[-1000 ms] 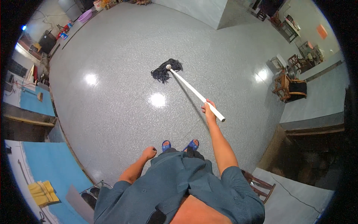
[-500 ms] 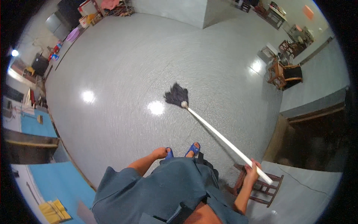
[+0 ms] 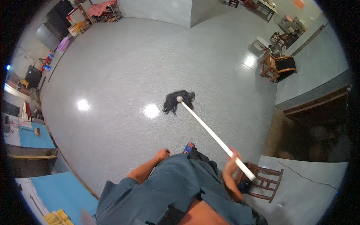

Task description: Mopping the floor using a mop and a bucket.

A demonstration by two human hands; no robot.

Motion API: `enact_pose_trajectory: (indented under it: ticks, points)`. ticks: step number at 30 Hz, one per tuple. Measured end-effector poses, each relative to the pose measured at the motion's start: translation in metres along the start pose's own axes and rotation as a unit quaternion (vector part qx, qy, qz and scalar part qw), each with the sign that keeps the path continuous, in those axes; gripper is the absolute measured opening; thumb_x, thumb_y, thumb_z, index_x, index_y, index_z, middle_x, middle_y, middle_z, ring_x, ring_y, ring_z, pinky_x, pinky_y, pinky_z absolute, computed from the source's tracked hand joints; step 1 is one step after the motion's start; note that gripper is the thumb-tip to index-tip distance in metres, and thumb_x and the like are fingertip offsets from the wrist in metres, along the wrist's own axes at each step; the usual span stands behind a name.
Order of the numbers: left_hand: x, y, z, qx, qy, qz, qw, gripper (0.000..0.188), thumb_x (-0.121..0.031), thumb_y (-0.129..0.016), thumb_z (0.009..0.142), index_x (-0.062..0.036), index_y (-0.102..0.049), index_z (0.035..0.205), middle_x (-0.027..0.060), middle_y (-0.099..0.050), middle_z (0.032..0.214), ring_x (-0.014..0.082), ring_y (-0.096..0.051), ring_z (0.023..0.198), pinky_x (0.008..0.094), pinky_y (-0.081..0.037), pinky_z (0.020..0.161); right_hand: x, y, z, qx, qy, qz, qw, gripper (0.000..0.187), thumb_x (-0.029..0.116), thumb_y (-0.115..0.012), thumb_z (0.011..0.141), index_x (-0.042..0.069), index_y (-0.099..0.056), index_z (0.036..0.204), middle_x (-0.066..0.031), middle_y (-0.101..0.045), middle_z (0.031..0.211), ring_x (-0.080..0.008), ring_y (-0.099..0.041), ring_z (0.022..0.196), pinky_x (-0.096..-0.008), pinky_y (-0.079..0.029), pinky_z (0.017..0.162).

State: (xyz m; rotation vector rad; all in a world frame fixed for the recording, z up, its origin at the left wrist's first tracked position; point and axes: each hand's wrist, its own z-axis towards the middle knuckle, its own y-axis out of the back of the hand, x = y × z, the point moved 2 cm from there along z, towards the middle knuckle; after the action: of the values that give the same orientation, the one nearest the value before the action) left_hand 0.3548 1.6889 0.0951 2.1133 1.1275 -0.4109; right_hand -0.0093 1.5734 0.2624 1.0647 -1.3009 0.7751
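Observation:
A mop with a long white handle slants from the lower right toward the middle of the floor. Its dark, stringy mop head lies spread on the shiny grey floor ahead of my feet. My right hand is closed round the handle near its upper end, which sticks out past the hand. At my left front, my left hand hangs with curled fingers, and nothing shows in it. One blue slipper is visible on my foot beyond the dark green clothing.
Close to my right stands a wooden chair, partly behind my forearm. Farther right is another wooden chair by the wall. A purple basin sits at the far left, and a wall corner juts in ahead.
The mop head has turned and spread out wider on the floor. My right hand and the handle's upper end have swung left, closer to my body. My left foot is now hidden.

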Motion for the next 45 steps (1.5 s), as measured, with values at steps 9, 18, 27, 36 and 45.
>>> enact_pose_trajectory:
  ticks: [9,18,27,36,45]
  points:
    - [-0.042,0.025,-0.024,-0.144,0.025,0.007,0.989,0.025,-0.020,-0.056,0.076,-0.0066,-0.065,0.096,0.0200,-0.062,0.097,0.0356,-0.059,0.093,0.0412,-0.046,0.081,-0.027,-0.230,0.063,0.381,0.216,0.046,0.898,0.021,0.007,-0.062,0.081,0.004,-0.054,0.100,-0.0124,-0.053,0.119,-0.0237,-0.052,0.109,-0.0313,-0.043,0.089]
    - [-0.070,0.036,-0.031,-0.204,-0.072,0.024,0.976,0.023,-0.016,-0.058,0.075,-0.0055,-0.064,0.094,0.0204,-0.061,0.096,0.0360,-0.058,0.091,0.0421,-0.046,0.080,-0.015,-0.165,0.113,0.315,0.148,-0.017,0.937,0.015,0.004,-0.062,0.077,0.004,-0.060,0.092,-0.0081,-0.060,0.111,-0.0151,-0.057,0.097,-0.0258,-0.046,0.078]
    - [-0.068,0.037,0.038,-0.007,-0.058,0.096,0.994,0.030,-0.024,-0.056,0.075,-0.0073,-0.064,0.099,0.0197,-0.062,0.098,0.0369,-0.058,0.093,0.0436,-0.046,0.081,0.042,0.060,0.080,-0.023,-0.104,0.051,0.993,0.025,0.010,-0.051,0.082,0.000,-0.053,0.105,-0.0149,-0.061,0.103,-0.0202,-0.061,0.074,-0.0288,-0.052,0.065]
    - [-0.074,0.072,0.081,0.065,-0.068,0.129,0.987,0.034,-0.027,-0.056,0.076,-0.0079,-0.061,0.105,0.0201,-0.062,0.100,0.0364,-0.057,0.096,0.0437,-0.045,0.082,0.090,0.043,0.043,-0.191,-0.053,0.079,0.977,0.016,0.015,-0.044,0.083,0.002,-0.049,0.091,-0.0205,-0.061,0.097,-0.0128,-0.047,0.055,-0.0221,-0.045,0.052]
    - [-0.052,0.114,0.084,0.031,-0.037,0.049,0.998,0.034,-0.029,-0.057,0.076,-0.0067,-0.062,0.102,0.0187,-0.063,0.098,0.0358,-0.058,0.094,0.0422,-0.045,0.082,0.034,-0.172,0.129,0.020,-0.047,0.051,0.997,0.024,0.015,-0.048,0.083,-0.001,-0.065,0.091,-0.0080,-0.063,0.087,-0.0116,-0.052,0.067,-0.0218,-0.041,0.057]
